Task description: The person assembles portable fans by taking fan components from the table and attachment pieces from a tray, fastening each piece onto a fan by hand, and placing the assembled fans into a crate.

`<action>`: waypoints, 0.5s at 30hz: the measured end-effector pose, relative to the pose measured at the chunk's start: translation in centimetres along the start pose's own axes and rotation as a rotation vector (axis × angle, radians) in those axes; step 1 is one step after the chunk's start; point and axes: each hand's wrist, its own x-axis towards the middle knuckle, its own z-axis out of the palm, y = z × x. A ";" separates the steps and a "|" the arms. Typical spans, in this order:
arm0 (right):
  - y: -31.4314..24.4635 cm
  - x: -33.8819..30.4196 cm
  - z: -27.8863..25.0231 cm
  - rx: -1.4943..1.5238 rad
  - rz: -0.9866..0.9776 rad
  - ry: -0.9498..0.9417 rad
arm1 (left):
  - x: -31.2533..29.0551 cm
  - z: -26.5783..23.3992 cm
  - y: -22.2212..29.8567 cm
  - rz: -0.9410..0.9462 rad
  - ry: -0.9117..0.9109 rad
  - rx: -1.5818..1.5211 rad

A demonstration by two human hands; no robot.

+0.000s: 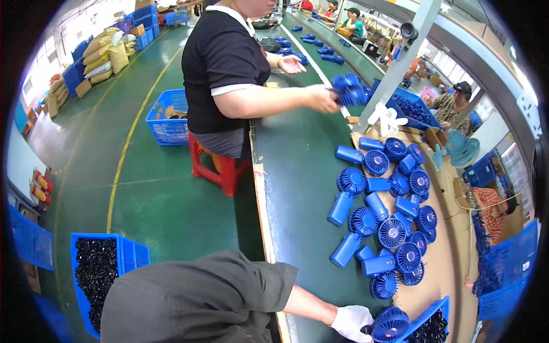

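Note:
My left hand (351,323), in a white glove, reaches across the green belt from a dark grey sleeve at the bottom of the head view. Its fingers are closed at the edge of a blue handheld fan (390,323), with a small black part (366,330) showing at the fingertips. The fan's lower part is cut off by the frame edge. Just beyond, a pile of blue handheld fans (392,233) lies partly on the belt and partly on cardboard. Beside the held fan stands a blue bin of black parts (430,330). My right hand is out of view.
A co-worker (223,74) on a red stool (220,171) holds blurred blue fans (349,90) over the belt (297,188). A grey post (394,68) rises at the belt's far side. At left stands a blue crate of black parts (97,280).

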 end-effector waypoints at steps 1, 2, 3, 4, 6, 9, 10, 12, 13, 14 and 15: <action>-0.1 0.1 0.5 -0.038 -0.098 -0.010 | -0.5 -0.4 0.5 0.095 0.032 -0.277; -0.2 0.0 0.6 -0.040 -0.091 -0.001 | -0.5 -0.2 -0.1 0.062 -0.016 -0.261; -0.4 0.1 0.8 -0.044 -0.085 0.002 | -0.5 -0.4 0.0 0.027 -0.057 -0.244; -0.2 0.1 0.8 -0.044 -0.099 -0.003 | -0.8 -0.2 0.3 0.039 -0.048 -0.240; 0.2 0.0 0.7 0.197 0.018 -0.008 | -1.7 0.1 1.0 0.168 -0.128 -0.345; 0.4 -0.1 1.3 0.370 0.015 -0.044 | -1.3 4.5 -2.2 0.186 -0.330 -0.427; 0.5 -0.1 1.3 0.405 -0.007 -0.060 | -2.1 3.6 -0.2 0.189 -0.325 -0.426; 0.7 -0.1 1.9 0.468 -0.051 -0.115 | -4.3 0.5 5.1 -0.148 -0.408 -0.527; 0.8 -0.2 2.2 0.495 -0.067 -0.146 | -4.5 1.3 4.8 -0.144 -0.396 -0.528; 0.8 -0.3 2.5 0.525 -0.080 -0.177 | -4.1 2.7 3.9 -0.194 -0.352 -0.681; 0.9 -0.3 2.9 0.549 -0.089 -0.205 | -4.1 3.4 3.9 -0.245 -0.307 -0.832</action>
